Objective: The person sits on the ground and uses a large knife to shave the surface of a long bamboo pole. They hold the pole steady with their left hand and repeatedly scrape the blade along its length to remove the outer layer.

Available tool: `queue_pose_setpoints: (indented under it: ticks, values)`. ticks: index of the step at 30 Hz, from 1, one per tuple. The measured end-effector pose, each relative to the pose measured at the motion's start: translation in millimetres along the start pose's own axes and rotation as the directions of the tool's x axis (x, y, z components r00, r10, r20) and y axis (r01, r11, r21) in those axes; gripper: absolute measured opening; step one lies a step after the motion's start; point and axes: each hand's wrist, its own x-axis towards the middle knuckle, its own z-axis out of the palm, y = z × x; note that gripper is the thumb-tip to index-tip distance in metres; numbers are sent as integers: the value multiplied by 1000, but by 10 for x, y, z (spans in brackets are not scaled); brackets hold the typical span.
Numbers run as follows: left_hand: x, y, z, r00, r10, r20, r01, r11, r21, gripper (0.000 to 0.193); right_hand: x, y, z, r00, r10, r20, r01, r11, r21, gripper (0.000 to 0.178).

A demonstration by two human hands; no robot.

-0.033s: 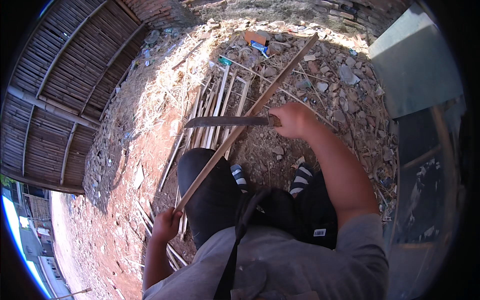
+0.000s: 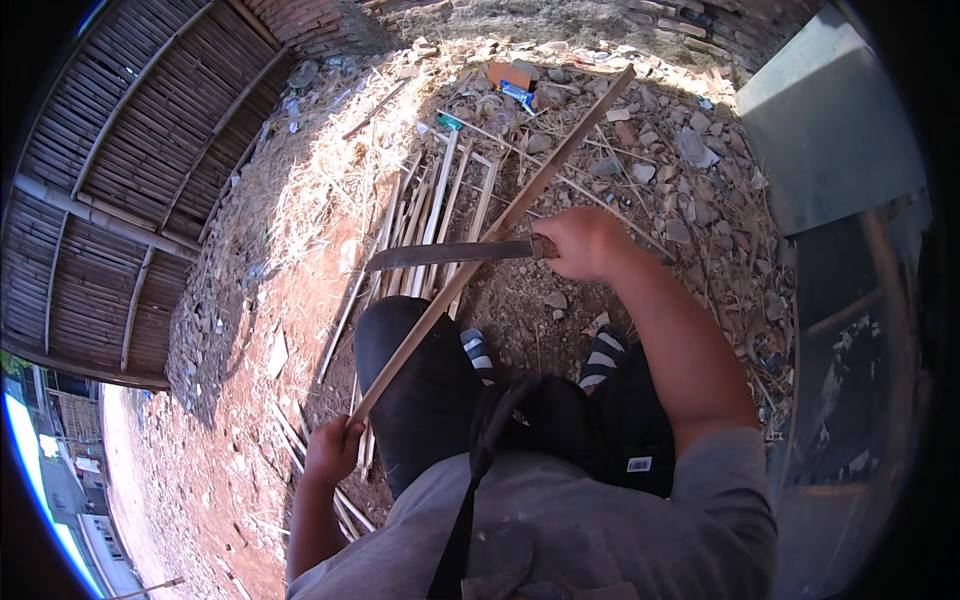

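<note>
My right hand (image 2: 583, 243) is closed around the short handle of a machete (image 2: 430, 256), whose dark blade points left. The blade lies across a long, flat wooden strip (image 2: 410, 347), appearing to meet it near the middle. That strip slants from near my left hip up to the far right, passing over my left knee. Its near end is gripped in my left hand (image 2: 333, 450), thumb along the top. Beyond my knee, a bundle of pale, slender strips (image 2: 441, 195) lies on the ground, partly hidden by the blade and my leg.
Stones and litter cover the ground (image 2: 690, 210) ahead and to the right. More strips (image 2: 290, 435) lie beside my left arm. A woven bamboo panel (image 2: 130, 130) stands at the left, a brick wall (image 2: 680, 30) at the back, and a grey board (image 2: 830, 130) at the right.
The machete has tilted slightly, its tip a little lower and its handle end a touch higher. My left hand and the wooden strip look unmoved.
</note>
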Motion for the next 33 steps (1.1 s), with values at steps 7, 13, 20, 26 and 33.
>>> queue_pose_setpoints:
  ticks: [7,13,20,26,33]
  values:
    - [-88,-4,-89,998,1,-64,3,999,51,23,-17,674,5,954,301,1,-290,919,265,34]
    - [-96,-165,21,996,16,-85,-11,998,60,23,20,258,58,995,99,18,-101,978,181,39]
    - [-392,-516,56,992,-46,-116,60,991,118,18,-77,1197,164,833,528,-163,-350,732,584,46]
    - [-461,-629,125,990,-25,-136,43,990,132,16,-39,848,36,907,421,-16,-189,440,878,32]
    - [-428,-736,118,979,44,-197,-3,978,207,15,98,540,102,939,320,-124,111,57,992,23]
